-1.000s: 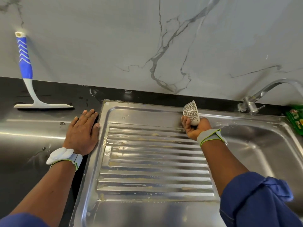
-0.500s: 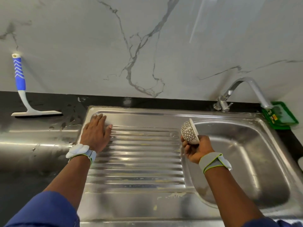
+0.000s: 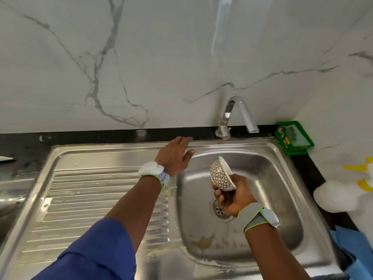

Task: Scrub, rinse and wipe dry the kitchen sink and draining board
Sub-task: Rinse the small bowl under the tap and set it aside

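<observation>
Marble-veined wall and black tabletop (image 3: 24, 150) frame the steel unit: the ribbed draining board (image 3: 96, 199) fills its left half, streaked with pale residue, and over the back rim of the sink (image 3: 282, 188) the left hand (image 3: 173, 156) reaches, fingers straight and empty, toward the tap (image 3: 236, 116). Above the drain (image 3: 220, 212), the right hand (image 3: 234, 199) grips a tilted patterned bowl (image 3: 221, 175). Filling looks next: level the bowl under the spout first, open the tap gently, then pour from the board's back edge so runoff carries residue drainward.
</observation>
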### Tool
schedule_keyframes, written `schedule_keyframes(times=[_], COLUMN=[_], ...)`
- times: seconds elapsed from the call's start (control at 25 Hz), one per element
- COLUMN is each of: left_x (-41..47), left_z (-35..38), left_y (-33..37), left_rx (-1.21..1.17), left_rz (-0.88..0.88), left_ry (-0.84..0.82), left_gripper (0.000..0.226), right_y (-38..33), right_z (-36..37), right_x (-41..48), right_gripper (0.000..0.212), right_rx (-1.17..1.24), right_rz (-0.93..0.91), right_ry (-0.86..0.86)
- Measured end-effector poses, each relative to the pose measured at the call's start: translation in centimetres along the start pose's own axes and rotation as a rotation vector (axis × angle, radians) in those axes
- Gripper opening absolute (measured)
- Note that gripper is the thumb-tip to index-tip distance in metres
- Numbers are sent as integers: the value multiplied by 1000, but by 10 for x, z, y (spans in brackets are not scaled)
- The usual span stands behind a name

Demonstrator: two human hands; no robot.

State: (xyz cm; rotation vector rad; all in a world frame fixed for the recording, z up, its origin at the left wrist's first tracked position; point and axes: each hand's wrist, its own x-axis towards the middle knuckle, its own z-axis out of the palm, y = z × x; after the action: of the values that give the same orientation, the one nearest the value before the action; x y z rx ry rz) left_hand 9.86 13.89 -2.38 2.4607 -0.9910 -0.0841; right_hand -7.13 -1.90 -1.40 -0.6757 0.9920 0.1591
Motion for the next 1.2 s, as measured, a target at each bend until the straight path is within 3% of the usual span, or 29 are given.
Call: schedule_keyframes(times=[0.28, 0.44, 0.56, 0.8, 1.0, 1.2], left_x=[106, 129, 136, 124, 123, 118], left_z=[40, 47, 46, 68, 80, 92], left_y=[87, 91, 93, 83, 80, 85], left_rx=[-64, -46, -39, -193, -226, -318], left_rz=[51, 70, 85, -74, -72, -197], left_ry=[-63, -17, 25, 186, 254, 304], left_gripper=[51, 24, 20, 17, 9, 7], right_y=[-42, -63, -70, -72, -65, -52], right_z=[-34, -36, -33, -29, -37, -39], right_x=[6, 20, 32, 43, 42, 54], right_gripper=[44, 34, 35, 35, 28, 29], right_rx=[-204, -347, -406, -485, -513, -501], right_rz=[-140, -261, -306, -384, -399, -413], right_ry=[115, 212, 239, 300, 346, 331])
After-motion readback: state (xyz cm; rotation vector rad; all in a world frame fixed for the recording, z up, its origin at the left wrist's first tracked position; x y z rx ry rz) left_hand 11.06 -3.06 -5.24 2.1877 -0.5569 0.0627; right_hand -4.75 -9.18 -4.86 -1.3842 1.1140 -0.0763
